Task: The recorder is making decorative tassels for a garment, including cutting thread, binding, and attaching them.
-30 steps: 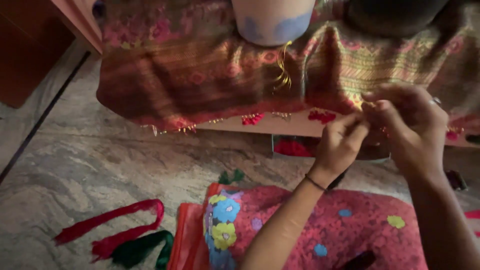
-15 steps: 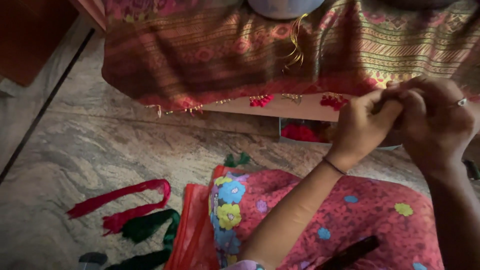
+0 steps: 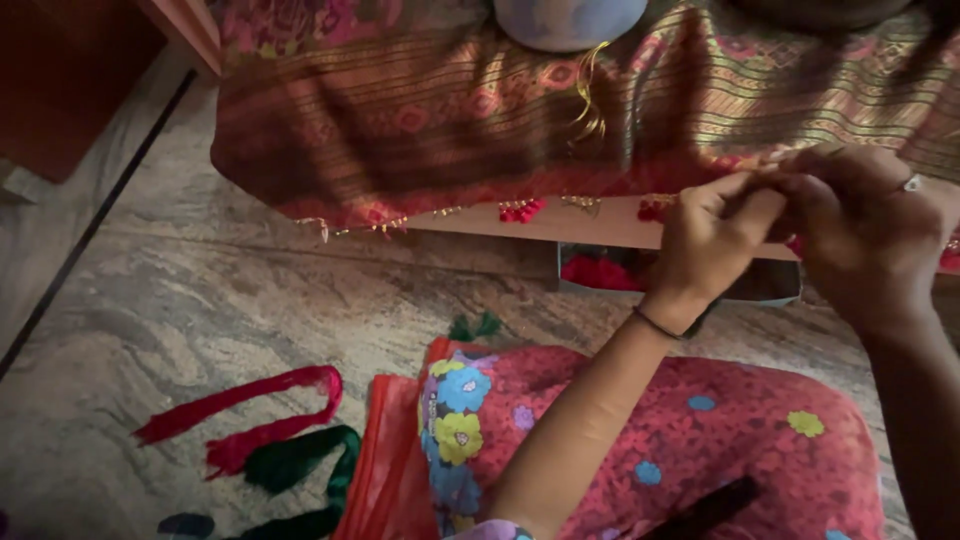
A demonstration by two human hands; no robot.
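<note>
Two strips of cloth, a red strip [image 3: 240,415] and a green strip [image 3: 300,470], lie on the stone floor [image 3: 250,300], well left of the brocade cloth's [image 3: 450,120] red tasselled hem [image 3: 520,208]. That hem runs left to right along the low table edge. At its right end, the left hand [image 3: 715,240] and right hand [image 3: 860,235] meet, fingers pressed together, pinching the hem.
</note>
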